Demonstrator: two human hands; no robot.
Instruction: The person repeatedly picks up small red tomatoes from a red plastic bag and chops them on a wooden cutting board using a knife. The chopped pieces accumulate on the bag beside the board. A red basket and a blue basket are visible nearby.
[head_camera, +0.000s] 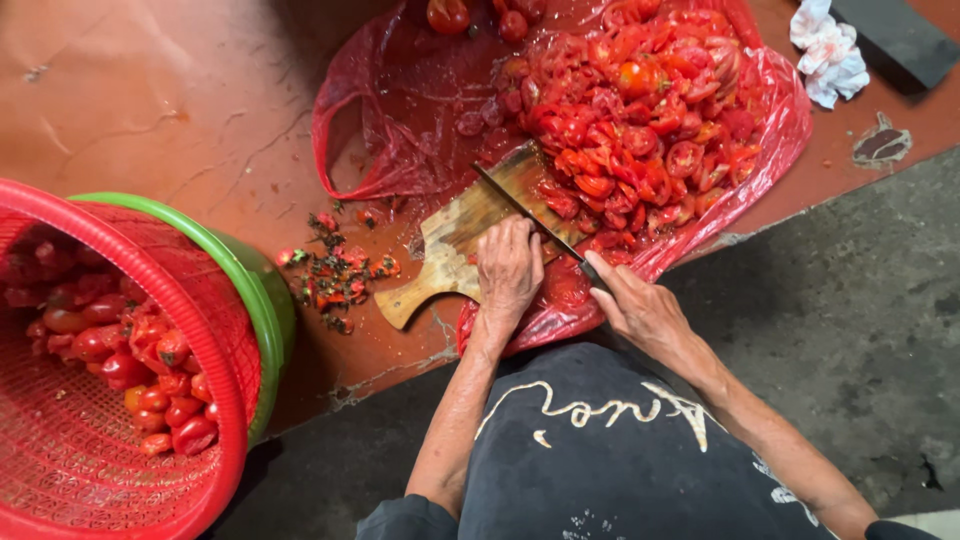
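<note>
Head camera looks straight down at a person's two bare hands working at a wooden cutting board (455, 240) on a reddish-brown floor. Left hand (508, 268) lies palm down on the near end of the board, fingers together and curled over something beneath them; what lies under the fingers cannot be made out. Right hand (640, 308) is closed round the handle of a knife (530, 212), fingers wrapped tight on it. The dark blade runs diagonally up and to the left across the board, passing just beside the left hand's fingertips.

Board rests partly on a red plastic bag (400, 130) spread flat on the floor, with its handle end pointing toward the lower left. A large heap of cut tomato pieces (640, 120) covers the far right part of the bag, touching the board's far edge. A small pile of green stem scraps (340, 265) lies on the bare floor just left of the board.

At the left edge stands a red mesh basket (210, 330) set inside a green tub (265, 290), holding whole tomatoes (140, 370). A crumpled white cloth (828, 50) lies at upper right, beside a dark block (900, 35).
</note>
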